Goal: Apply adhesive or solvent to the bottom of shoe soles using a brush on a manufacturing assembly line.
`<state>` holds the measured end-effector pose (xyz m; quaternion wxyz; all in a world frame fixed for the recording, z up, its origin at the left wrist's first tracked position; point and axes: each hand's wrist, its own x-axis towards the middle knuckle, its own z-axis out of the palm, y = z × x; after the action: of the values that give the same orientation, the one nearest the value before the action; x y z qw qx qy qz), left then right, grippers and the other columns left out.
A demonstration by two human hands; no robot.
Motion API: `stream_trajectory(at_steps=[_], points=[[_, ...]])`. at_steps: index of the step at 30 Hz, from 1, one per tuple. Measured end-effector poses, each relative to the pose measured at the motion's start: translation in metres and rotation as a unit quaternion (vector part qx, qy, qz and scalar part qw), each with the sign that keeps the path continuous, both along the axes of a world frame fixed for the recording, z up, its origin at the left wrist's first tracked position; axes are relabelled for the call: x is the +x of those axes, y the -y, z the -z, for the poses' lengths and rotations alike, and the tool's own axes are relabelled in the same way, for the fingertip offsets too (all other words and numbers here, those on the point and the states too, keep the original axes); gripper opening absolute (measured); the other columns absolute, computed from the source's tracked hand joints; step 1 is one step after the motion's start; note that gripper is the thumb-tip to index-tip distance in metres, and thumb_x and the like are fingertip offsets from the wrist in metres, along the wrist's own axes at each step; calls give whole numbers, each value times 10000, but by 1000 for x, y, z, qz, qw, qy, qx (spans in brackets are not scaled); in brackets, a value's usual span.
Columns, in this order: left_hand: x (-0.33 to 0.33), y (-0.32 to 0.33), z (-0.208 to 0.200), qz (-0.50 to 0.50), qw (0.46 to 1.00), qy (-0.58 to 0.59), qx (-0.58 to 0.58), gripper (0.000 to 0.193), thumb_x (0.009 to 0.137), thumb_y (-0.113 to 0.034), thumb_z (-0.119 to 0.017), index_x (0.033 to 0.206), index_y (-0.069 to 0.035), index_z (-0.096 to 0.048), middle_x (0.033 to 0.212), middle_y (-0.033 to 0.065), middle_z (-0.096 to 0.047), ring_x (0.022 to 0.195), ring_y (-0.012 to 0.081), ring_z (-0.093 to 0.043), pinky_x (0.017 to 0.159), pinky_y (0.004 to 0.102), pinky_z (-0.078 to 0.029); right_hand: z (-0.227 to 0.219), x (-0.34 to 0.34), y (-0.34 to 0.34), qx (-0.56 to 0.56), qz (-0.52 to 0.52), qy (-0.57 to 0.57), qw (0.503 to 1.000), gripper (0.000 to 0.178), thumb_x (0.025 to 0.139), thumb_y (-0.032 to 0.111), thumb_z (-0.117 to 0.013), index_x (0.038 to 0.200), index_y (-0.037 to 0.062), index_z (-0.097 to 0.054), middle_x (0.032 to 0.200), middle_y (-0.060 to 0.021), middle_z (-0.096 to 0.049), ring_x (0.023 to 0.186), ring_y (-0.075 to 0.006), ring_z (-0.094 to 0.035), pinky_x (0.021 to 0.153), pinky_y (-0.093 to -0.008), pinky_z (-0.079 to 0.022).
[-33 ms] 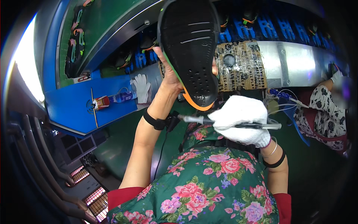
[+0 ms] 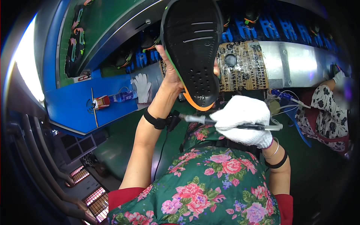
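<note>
My left hand [image 2: 173, 77], bare, is wrapped round a shoe [image 2: 193, 48] and holds it up with its underside facing me. The underside is black, with short pale slits across it, small holes towards the near end and an orange and green edge. My right hand [image 2: 240, 119], in a white knitted glove, grips a pen-shaped brush [image 2: 255, 127] with a grey handle. Its worn whitish tip points left, below the near end of the shoe and apart from it. A thin clear tube curves at the handle's rear end. The shoe's upper side is hidden.
A metal ledge [image 2: 292, 63] partly wrapped in printed cardboard [image 2: 258, 71] runs behind the shoe, with blue racks [image 2: 270, 30] beyond. On the left, a blue panel [image 2: 71, 105] carries a bottle [image 2: 122, 97] and a white glove [image 2: 142, 88]. A co-worker's patterned sleeve [image 2: 324, 103] is at right.
The shoe has shifted very slightly to the right in my left hand's grip. My right hand and the brush have hardly moved.
</note>
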<state>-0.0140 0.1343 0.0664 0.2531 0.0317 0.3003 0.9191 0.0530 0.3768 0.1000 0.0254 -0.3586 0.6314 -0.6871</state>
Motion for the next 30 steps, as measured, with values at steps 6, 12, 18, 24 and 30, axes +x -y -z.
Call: stream_trajectory(at_steps=[6, 12, 18, 24, 30], points=[[-5, 9, 2, 42, 988, 33, -146, 1333, 639, -1027, -422, 1487, 0, -462, 1174, 307, -656, 936, 401, -710, 789, 547, -607, 11, 11, -1, 125, -66, 12, 990, 370, 800, 42, -790, 1164, 101, -759, 983, -57, -772, 764, -226, -704, 690, -333, -566], [2, 9, -3, 85, 966, 56, -237, 1233, 690, -949, -491, 1460, 14, -488, 1180, 286, -679, 954, 394, -738, 804, 545, -648, 16, 1, 0, 53, -60, -92, 993, 368, 835, 70, -776, 1200, 116, -752, 1001, -54, -771, 785, -231, -698, 711, -344, -564], [-2, 11, 5, 132, 947, 84, -280, 1038, 830, -846, -487, 1409, 13, -545, 1170, 251, -699, 963, 341, -757, 783, 493, -669, 19, -9, 6, 67, -122, -137, 981, 350, 789, 135, -795, 1137, 155, -765, 1096, -67, -768, 853, -278, -706, 748, -372, -569], [-17, 2, 3, 143, 944, 190, -230, 964, 900, -826, -424, 1381, -7, -588, 1113, 199, -734, 897, 264, -769, 722, 403, -674, 7, -27, -1, 121, -72, -123, 982, 251, 773, 121, -827, 1019, 158, -802, 1043, -53, -783, 849, -245, -727, 747, -359, -576], [6, 2, 11, 119, 958, 218, 143, 723, 1063, -594, -378, 1393, 16, -580, 1254, 243, -684, 1049, 402, -704, 976, 529, -566, -6, -30, -16, -13, 45, 203, 978, 178, 803, 7, -818, 980, -7, -797, 998, -147, -786, 886, -205, -739, 809, -329, -579]])
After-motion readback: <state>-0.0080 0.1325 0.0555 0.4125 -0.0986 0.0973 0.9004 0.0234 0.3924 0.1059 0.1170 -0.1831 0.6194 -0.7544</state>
